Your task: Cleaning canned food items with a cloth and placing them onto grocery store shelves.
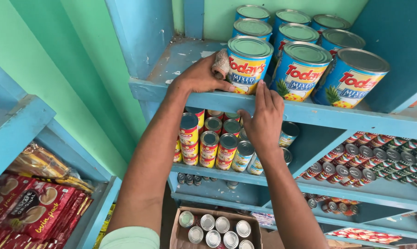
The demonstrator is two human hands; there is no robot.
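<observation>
My left hand (203, 76) clamps a rag (221, 64) beside the front can (247, 64); right fingers (265, 99), together, rest on the shelf edge (310, 112) below; other cans untouched.

we see bare shelf (181, 64) left of the big cans (300, 69); these crowd the right side.
</observation>
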